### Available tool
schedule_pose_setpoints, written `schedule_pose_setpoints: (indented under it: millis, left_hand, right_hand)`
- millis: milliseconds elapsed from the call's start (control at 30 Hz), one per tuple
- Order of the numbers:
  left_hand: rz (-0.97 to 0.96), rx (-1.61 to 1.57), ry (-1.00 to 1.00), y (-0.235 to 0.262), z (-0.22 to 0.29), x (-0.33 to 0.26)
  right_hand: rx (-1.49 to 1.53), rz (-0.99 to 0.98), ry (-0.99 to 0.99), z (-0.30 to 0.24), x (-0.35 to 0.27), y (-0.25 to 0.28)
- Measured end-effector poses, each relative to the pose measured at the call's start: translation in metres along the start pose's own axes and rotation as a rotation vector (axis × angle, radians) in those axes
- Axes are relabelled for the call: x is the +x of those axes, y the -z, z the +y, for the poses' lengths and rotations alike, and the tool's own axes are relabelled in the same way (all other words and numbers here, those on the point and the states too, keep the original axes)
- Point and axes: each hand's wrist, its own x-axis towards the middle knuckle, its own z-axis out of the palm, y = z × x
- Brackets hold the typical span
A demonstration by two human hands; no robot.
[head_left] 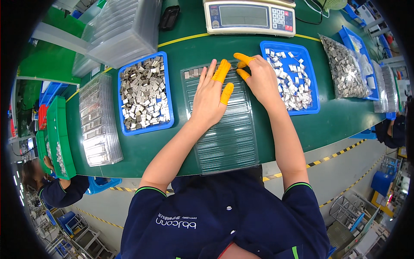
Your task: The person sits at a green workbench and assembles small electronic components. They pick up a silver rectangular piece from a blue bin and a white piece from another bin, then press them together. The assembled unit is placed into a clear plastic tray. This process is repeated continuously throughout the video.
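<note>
A clear ridged plastic tray (226,144) lies in front of me on the green table. Small metal pieces (192,73) sit in its far row, at the left. My left hand (210,99) rests over the tray's far part, fingers stretched, with yellow finger covers on thumb and index finger. At the tray's far right corner, my right hand (262,80) has its yellow-covered fingertips drawn together; whatever they hold is too hidden to make out. Left of the tray, a blue bin (169,103) holds many metal pieces. Another blue bin (315,82), with white-and-metal pieces, stands beside my right hand.
A weighing scale (250,19) stands at the back. Stacked clear trays (125,30) rise at far left; filled trays (99,125) lie nearer. A bag of parts (345,69) is at right. Beyond a green bin (60,138), a co-worker's arm (64,183) shows.
</note>
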Motion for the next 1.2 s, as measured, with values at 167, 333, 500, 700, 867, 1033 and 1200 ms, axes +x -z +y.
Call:
schedule_pose_setpoints:
  millis: [167,333,500,700,867,1033,1200]
  left_hand:
    - [-0.021,0.167,-0.066,-0.005,0.000,-0.001]
    - [-0.034,0.221,-0.063,-0.008,0.000,-0.002]
    - [-0.060,0.252,-0.085,-0.009,0.000,-0.002]
    - [-0.069,0.160,-0.056,-0.005,0.003,-0.001]
    - [0.052,-0.005,0.042,0.009,0.007,0.000]
    - [-0.062,0.233,0.046,0.016,-0.005,-0.005]
    - [-0.074,0.280,-0.053,0.012,-0.004,-0.005]
  right_hand:
    - [0.025,-0.007,0.020,0.000,-0.001,0.000]
    - [0.073,-0.003,0.005,0.000,-0.001,-0.002]
    - [0.096,-0.082,-0.133,-0.001,-0.002,0.000]
    - [0.147,-0.061,-0.092,-0.004,-0.001,0.000]
    - [0.106,0.004,0.023,-0.005,-0.001,-0.004]
    - [0.046,0.051,0.017,-0.007,0.001,-0.006]
    - [0.035,0.040,-0.015,-0.005,0.000,-0.010]
